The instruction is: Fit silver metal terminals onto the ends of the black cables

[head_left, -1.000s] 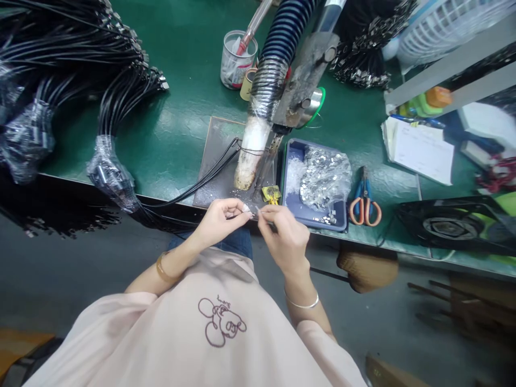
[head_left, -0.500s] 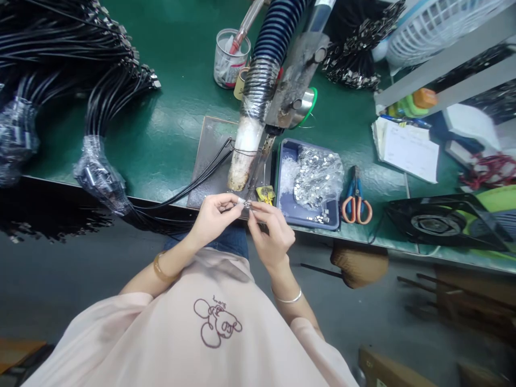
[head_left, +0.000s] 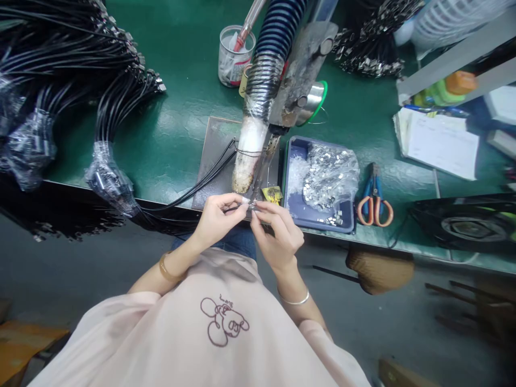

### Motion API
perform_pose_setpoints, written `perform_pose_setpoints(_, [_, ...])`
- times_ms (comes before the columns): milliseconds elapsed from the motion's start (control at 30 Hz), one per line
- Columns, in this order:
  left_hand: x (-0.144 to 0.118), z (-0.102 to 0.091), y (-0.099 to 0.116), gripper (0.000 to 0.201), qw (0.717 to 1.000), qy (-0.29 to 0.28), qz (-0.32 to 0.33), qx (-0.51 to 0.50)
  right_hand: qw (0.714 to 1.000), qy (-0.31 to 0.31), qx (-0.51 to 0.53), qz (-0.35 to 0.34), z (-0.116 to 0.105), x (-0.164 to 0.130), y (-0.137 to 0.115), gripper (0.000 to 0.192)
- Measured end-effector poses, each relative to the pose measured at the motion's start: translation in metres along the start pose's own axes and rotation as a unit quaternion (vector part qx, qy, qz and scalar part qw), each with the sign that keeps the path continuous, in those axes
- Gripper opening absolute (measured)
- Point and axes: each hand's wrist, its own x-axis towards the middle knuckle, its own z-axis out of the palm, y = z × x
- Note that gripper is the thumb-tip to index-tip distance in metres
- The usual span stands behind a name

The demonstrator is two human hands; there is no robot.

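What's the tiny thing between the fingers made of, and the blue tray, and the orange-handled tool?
The tiny thing glints silver, so maybe metal, but it's too small to be sure. The tray looks like plastic: smooth, slightly shiny, evenly blue. The tool seems to have plastic or rubbery handles, coloured orange and blue.

The held cable [head_left: 231, 209] is black, the table [head_left: 177, 123] green. At three o'clock the tray [head_left: 297, 203] is blue; at six, the pale pink shirt [head_left: 177, 333] has brown drawing [head_left: 229, 325].
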Motion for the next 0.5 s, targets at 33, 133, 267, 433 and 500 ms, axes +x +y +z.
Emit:
perform_pose_setpoints(33, [0.000,-0.001,-0.001,0.018,1.000,-0.004,-0.002,-0.001,1.000,-0.003,0.001,-0.006,0.000,0.000,0.000,0.019])
perform_pose_setpoints(133, [0.001,-0.002,-0.001,0.019,1.000,-0.023,-0.005,-0.005,1.000,-0.015,0.006,-0.019,-0.003,-0.001,0.002,0.020])
perform_pose_setpoints(267, [-0.002,-0.003,-0.001,0.020,0.999,-0.052,-0.005,0.005,0.999,-0.048,0.011,0.002,-0.008,0.004,0.003,0.016])
perform_pose_setpoints(433, [-0.013,-0.004,-0.002,0.018,0.998,-0.042,0.024,0.050,0.990,-0.073,0.077,0.092,-0.014,0.009,0.001,0.013])
perform_pose_setpoints(500, [-0.017,-0.005,-0.003,0.017,0.996,-0.005,0.057,0.068,0.984,-0.062,0.109,0.130,-0.014,0.008,0.000,0.014])
